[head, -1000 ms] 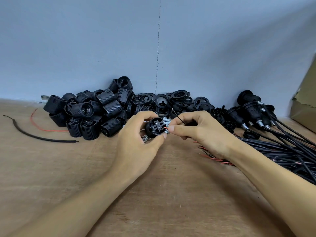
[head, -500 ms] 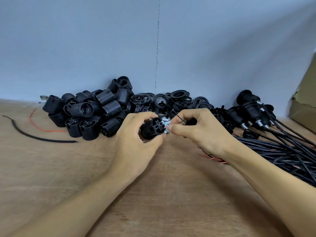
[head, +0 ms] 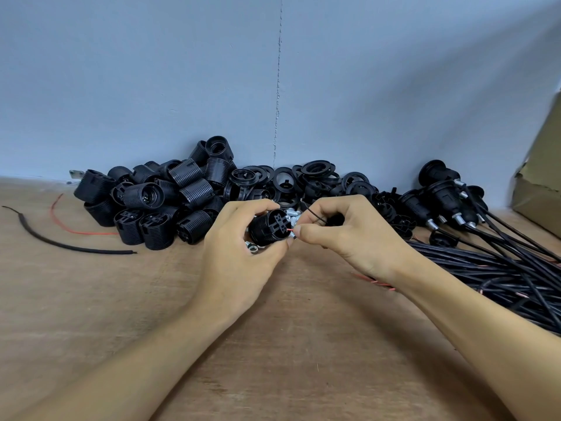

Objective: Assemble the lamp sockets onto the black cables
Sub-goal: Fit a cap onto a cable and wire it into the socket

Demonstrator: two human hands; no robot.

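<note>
My left hand (head: 239, 262) grips a black threaded lamp socket (head: 271, 227) above the wooden table, its terminal end turned to the right. My right hand (head: 349, 238) pinches a thin red wire (head: 290, 230) whose tip touches the socket's terminal end; a thin black wire (head: 314, 214) arcs over the fingers. A pile of loose black sockets (head: 158, 205) lies behind on the left. A bundle of black cables (head: 491, 275) runs off to the right.
Black rings (head: 315, 177) are heaped against the grey wall. Sockets fitted on cables (head: 440, 199) lie at the right rear. Small metal screws and nuts (head: 252, 247) sit under my hands. A cut black cable (head: 60, 244) and red wire (head: 76, 229) lie left. A cardboard box (head: 540, 177) stands far right.
My left hand has turned the socket so its terminal end faces more to the right. Both hands stayed in about the same place, the red wire still at the socket.
</note>
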